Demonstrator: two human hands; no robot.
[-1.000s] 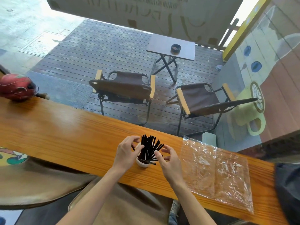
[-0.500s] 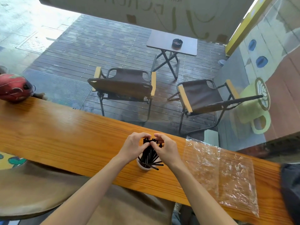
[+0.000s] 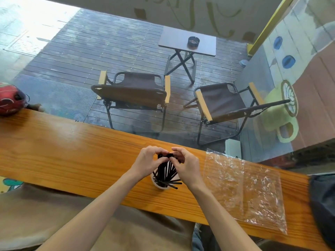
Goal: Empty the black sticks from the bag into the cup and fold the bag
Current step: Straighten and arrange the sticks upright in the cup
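Observation:
A small white cup (image 3: 156,183) stands on the wooden counter (image 3: 72,156) and holds a bunch of black sticks (image 3: 165,173). My left hand (image 3: 147,161) and my right hand (image 3: 186,164) close around the upper ends of the sticks from either side, fingertips nearly meeting over them. A few sticks splay out low to the right over the cup's rim. The clear plastic bag (image 3: 244,189) lies flat and crinkled on the counter to the right of the cup, with nothing visible in it.
A red helmet (image 3: 10,99) sits at the counter's far left end. A dark bag (image 3: 324,207) rests at the right end. Beyond the glass are two folding chairs (image 3: 134,93) and a small table (image 3: 188,42) on a wooden deck.
My hands have moved from beside the cup up to the stick tops and gathered the fanned sticks into a tighter bunch. The bag has stayed where it lay.

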